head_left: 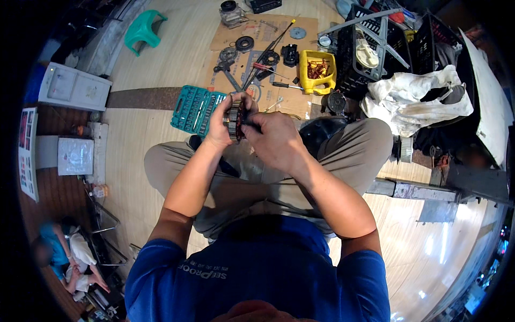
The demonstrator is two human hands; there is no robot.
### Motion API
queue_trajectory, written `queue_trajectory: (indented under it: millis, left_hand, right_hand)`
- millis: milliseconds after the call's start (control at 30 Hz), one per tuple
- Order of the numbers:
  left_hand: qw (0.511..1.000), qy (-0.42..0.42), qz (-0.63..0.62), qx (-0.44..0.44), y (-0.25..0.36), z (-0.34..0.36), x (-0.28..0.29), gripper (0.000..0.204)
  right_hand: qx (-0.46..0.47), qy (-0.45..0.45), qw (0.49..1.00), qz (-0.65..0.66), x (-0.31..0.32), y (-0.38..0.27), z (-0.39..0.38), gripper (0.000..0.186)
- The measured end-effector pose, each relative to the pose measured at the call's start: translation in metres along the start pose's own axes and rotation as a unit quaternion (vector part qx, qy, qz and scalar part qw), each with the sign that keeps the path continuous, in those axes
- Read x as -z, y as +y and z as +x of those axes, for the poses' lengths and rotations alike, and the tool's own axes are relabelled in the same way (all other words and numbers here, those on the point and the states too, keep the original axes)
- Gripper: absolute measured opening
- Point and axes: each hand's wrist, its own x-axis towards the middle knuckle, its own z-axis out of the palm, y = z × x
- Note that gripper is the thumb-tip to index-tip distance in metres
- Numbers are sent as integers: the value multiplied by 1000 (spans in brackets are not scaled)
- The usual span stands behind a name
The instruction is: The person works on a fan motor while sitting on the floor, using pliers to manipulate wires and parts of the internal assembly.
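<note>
My left hand (pixel 219 122) is closed round a thick metal ring (pixel 234 119) with a ridged outer face and copper-coloured inner parts, held up above my bent legs. My right hand (pixel 276 140) is at the ring's right side, its curled fingers gripping or pressing at the inner part; their tips are partly hidden. Behind my hands lie an open teal socket set (pixel 188 107) and a cardboard sheet (pixel 230 35) with dark round parts (pixel 244 44), a screwdriver (pixel 281 85) and a yellow cut-open jug (pixel 330 78) of copper-coloured pieces.
Black crates (pixel 348 59) and white cloth (pixel 397 107) are at the right, with a metal rail (pixel 407 188) below. A green stool (pixel 142 32) is at the upper left, a white cabinet (pixel 75 88) at the left. Another person (pixel 59 257) sits at the lower left.
</note>
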Motion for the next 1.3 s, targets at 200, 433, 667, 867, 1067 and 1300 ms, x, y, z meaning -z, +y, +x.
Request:
queue_trajectory:
  millis: [200,433,667,867,1067,1300]
  left_hand:
    - [1000,9,18,-10,3,-3,-7,47]
    - [991,-27,111,-72,13,-3,6,44]
    - [984,-2,124,-124,16,-2,6,31]
    - [986,74,136,-58,13,-3,10,24]
    - [957,48,279,-63,15,-5,-15,26]
    - [951,42,307,4,19,-5,-15,35]
  right_hand:
    - [29,28,999,7,-6,1,-3,18]
    - [77,85,992,-45,-8,3,-6,13]
    - [66,89,993,29,-12,13,1,14]
    - [-79,-36,970,226,-3,48,16,14]
    - [-115,-73,927,348,4,75,19,14]
    - [-99,-113,916,372,10,83,20,14]
